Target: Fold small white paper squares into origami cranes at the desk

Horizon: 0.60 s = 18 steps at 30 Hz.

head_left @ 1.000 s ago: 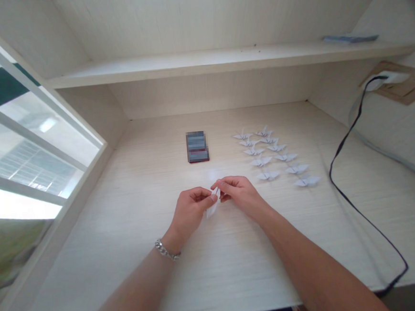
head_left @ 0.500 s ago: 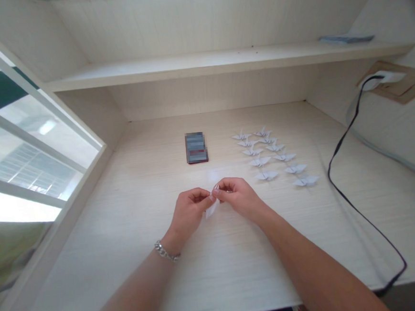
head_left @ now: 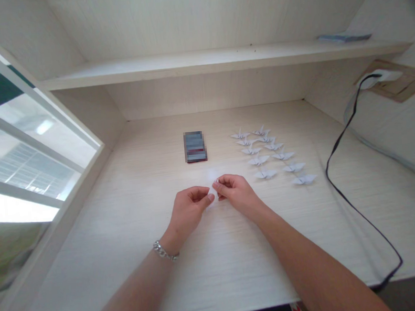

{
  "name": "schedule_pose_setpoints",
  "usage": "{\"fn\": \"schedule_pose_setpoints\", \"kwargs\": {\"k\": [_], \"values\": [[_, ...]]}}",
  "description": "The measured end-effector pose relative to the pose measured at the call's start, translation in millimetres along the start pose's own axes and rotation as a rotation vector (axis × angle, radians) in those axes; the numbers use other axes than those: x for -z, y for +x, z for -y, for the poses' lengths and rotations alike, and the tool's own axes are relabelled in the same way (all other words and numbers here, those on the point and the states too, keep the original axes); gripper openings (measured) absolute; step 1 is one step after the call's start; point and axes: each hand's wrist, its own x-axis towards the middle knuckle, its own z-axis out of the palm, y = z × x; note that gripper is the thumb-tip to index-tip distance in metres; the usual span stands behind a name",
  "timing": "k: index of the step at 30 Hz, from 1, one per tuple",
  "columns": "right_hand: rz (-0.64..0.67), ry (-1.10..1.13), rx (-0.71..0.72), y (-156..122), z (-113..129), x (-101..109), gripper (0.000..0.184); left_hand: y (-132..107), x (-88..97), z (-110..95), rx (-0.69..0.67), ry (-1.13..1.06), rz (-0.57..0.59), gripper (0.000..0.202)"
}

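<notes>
My left hand [head_left: 190, 208] and my right hand [head_left: 235, 191] meet over the middle of the pale wooden desk [head_left: 216, 270]. Both pinch a small folded piece of white paper [head_left: 213, 193] between thumb and fingertips; most of it is hidden by the fingers. A silver chain bracelet [head_left: 164, 251] circles my left wrist. To the right of my hands, several finished white paper cranes [head_left: 272, 155] lie in two rows on the desk.
A small dark stack or pad [head_left: 195, 147] lies behind my hands. A black cable [head_left: 341, 164] runs from a wall socket [head_left: 384, 78] across the desk's right side and off its front edge. A shelf [head_left: 200, 62] spans above, with a flat item [head_left: 344, 37] at its right end. A window frame borders the left.
The white paper hung lower between my fingers before; now it is drawn up and almost hidden in the pinch. Both hands have shifted slightly upward in view.
</notes>
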Motion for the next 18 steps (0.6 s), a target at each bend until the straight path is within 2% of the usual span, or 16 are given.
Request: {"fn": "schedule_pose_setpoints", "kwargs": {"k": [3, 6, 9, 12, 15, 18], "values": [[0.015, -0.040, 0.012, -0.5, 0.8, -0.1, 0.022, 0.3, -0.3, -1.3, 0.008, -0.022, -0.058, 0.023], [-0.057, -0.071, 0.034, -0.4, 2.0, -0.7, 0.026, 0.8, -0.2, -1.8, 0.010, 0.011, -0.064, 0.022], [-0.108, 0.027, 0.021, 0.4, 1.7, -2.4, 0.027, 1.6, 0.9, -1.2, -0.013, 0.091, -0.023, 0.023], [-0.139, 0.103, 0.021, 0.9, -0.4, -3.7, 0.027, 2.8, 2.7, 0.2, -0.065, 0.127, -0.083, 0.024], [-0.125, 0.122, 0.030, 0.3, -1.3, -2.1, 0.025, 4.1, 4.7, 0.8, -0.105, 0.081, -0.170, 0.023], [-0.048, 0.116, 0.005, -1.4, 1.3, 1.8, 0.023, 4.1, 6.3, -0.9, -0.114, 0.014, -0.209, 0.023]]}}
